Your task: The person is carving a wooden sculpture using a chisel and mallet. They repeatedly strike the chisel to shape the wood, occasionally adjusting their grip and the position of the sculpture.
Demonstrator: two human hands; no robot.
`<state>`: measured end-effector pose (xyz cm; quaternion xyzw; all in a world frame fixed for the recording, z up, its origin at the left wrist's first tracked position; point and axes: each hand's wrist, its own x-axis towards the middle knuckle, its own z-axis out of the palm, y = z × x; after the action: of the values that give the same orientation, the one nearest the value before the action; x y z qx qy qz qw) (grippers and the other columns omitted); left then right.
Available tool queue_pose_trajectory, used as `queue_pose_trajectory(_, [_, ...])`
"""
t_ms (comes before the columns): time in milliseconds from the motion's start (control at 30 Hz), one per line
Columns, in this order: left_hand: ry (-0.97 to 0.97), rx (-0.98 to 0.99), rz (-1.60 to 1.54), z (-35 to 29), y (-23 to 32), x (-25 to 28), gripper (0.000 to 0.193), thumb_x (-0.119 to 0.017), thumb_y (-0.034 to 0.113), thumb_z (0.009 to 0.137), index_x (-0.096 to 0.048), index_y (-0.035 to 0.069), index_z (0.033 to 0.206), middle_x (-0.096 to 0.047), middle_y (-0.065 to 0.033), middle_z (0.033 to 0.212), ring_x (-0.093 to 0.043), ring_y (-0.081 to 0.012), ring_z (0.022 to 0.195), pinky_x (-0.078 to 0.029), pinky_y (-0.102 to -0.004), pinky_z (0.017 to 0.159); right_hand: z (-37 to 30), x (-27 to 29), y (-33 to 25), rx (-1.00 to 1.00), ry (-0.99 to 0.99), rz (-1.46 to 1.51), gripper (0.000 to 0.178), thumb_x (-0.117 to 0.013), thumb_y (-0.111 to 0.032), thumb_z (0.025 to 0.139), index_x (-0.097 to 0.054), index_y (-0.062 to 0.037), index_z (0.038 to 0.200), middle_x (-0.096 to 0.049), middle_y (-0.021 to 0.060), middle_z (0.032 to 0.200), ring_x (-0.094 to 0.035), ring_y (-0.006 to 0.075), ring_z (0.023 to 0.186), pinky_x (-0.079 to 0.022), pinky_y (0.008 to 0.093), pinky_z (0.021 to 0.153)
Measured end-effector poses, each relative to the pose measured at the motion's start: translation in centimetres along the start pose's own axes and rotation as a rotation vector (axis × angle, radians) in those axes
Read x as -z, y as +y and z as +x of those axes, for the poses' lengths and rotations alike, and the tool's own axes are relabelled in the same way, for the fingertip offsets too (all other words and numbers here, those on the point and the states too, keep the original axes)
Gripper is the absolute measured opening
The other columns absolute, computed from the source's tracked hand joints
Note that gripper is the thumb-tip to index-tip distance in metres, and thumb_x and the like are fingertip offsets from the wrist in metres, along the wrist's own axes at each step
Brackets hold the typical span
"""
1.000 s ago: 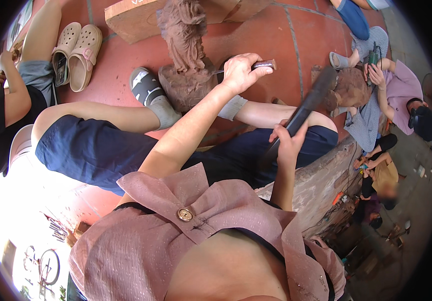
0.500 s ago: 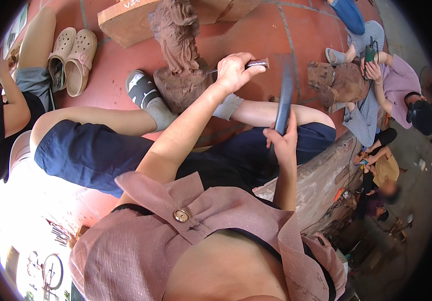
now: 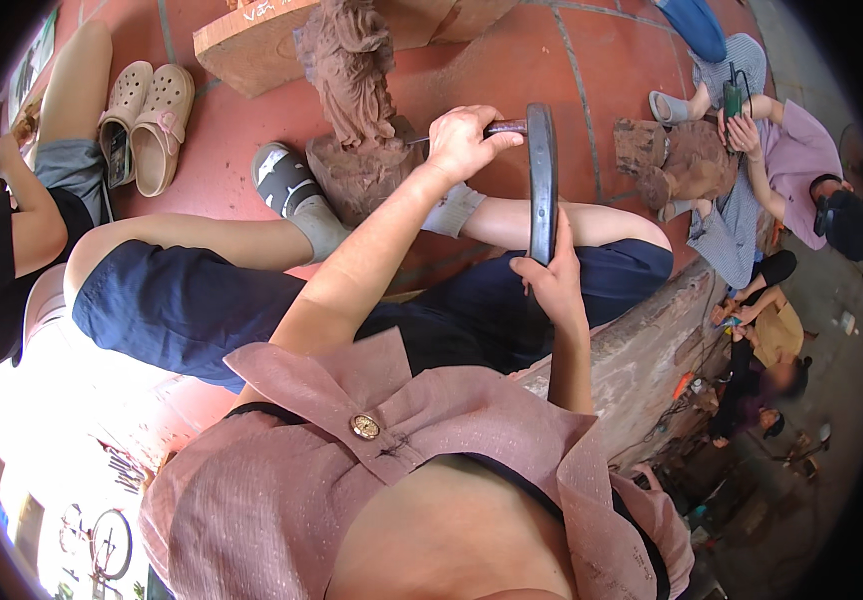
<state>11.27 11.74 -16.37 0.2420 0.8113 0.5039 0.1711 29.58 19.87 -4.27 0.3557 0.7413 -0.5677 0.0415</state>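
Observation:
My left hand [image 3: 463,143] is closed around a chisel [image 3: 507,127] with a dark brown handle. Its thin blade points left at the foot of a carved brown wooden figure [image 3: 353,80], which rises from a rough block base [image 3: 349,172]. In my right hand [image 3: 557,272] is a long, dark, bar-shaped mallet [image 3: 542,190], gripped at its near end. The mallet's far part stands against the butt of the chisel handle, touching it or very close. Exactly where the blade tip meets the wood is too small to tell.
My legs are bent around the base, with a patterned clog [image 3: 286,180] beside it. Beige clogs [image 3: 161,130] stand on the red tiles, and a thick wood slab [image 3: 251,50] lies beyond. At right, a person holds a green power tool [image 3: 731,100] over another carving [image 3: 686,160]. Someone sits at left.
The mallet has swung left from beside my right knee to the end of the chisel handle. My right hand moved slightly left with it, while my left hand stayed nearly in place.

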Motion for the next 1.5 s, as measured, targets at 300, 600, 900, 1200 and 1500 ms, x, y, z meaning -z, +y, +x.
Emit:
queue_pose_trajectory(300, [-0.016, -0.085, -0.075, -0.8, 2.4, 0.6, 0.038, -0.07, 0.044, 0.079, -0.071, 0.011, 0.096, -0.069, -0.0063, 0.093, -0.063, -0.0279, 0.094, -0.049, -0.0393, 0.082, -0.9, -0.1, -0.5, -0.006, 0.117, 0.27, 0.059, -0.062, 0.005, 0.073, -0.041, -0.0015, 0.127, -0.052, 0.0057, 0.078, -0.052, 0.0124, 0.051, -0.044, 0.0253, 0.043])
queue_pose_trajectory(600, [0.008, 0.012, -0.083, -0.7, 1.7, 0.6, 0.04, -0.07, 0.048, 0.077, -0.07, 0.011, 0.092, -0.068, -0.0085, 0.089, -0.064, -0.0287, 0.089, -0.049, -0.0413, 0.08, -1.7, -0.3, -2.3, 0.225, 0.361, 0.507, 0.062, -0.056, 0.01, 0.074, -0.036, 0.0007, 0.132, -0.053, 0.0088, 0.08, -0.052, 0.0137, 0.053, -0.047, 0.0263, 0.049])
queue_pose_trajectory(900, [0.111, -0.083, -0.072, -0.8, 0.7, 0.2, 0.044, -0.067, 0.05, 0.079, -0.067, 0.007, 0.087, -0.066, -0.0109, 0.082, -0.063, -0.0308, 0.079, -0.048, -0.0403, 0.071, -0.5, 1.4, 0.1, 0.105, 0.042, -0.251, 0.044, -0.063, 0.006, 0.074, -0.044, 0.0002, 0.114, -0.053, 0.0058, 0.082, -0.055, 0.0127, 0.059, -0.046, 0.0272, 0.051])
queue_pose_trajectory(1200, [0.095, -0.046, -0.088, -0.6, 0.7, 0.8, 0.045, -0.067, 0.051, 0.079, -0.068, 0.007, 0.088, -0.065, -0.0113, 0.082, -0.063, -0.0299, 0.081, -0.047, -0.0407, 0.072, -0.7, -0.2, -0.3, -0.1, 0.005, -0.062, 0.042, -0.066, 0.004, 0.074, -0.043, -0.0017, 0.109, -0.053, 0.0031, 0.073, -0.054, 0.011, 0.055, -0.045, 0.0264, 0.047])
queue_pose_trajectory(1500, [0.099, -0.034, -0.1, -0.5, 0.6, 0.7, 0.044, -0.069, 0.051, 0.076, -0.066, 0.008, 0.085, -0.066, -0.0126, 0.084, -0.063, -0.0317, 0.085, -0.048, -0.0423, 0.076, -0.8, -0.4, 0.1, -0.099, 0.032, 0.0, 0.047, -0.066, 0.007, 0.071, -0.045, 0.0004, 0.113, -0.053, 0.0047, 0.077, -0.053, 0.0116, 0.053, -0.044, 0.0257, 0.044])
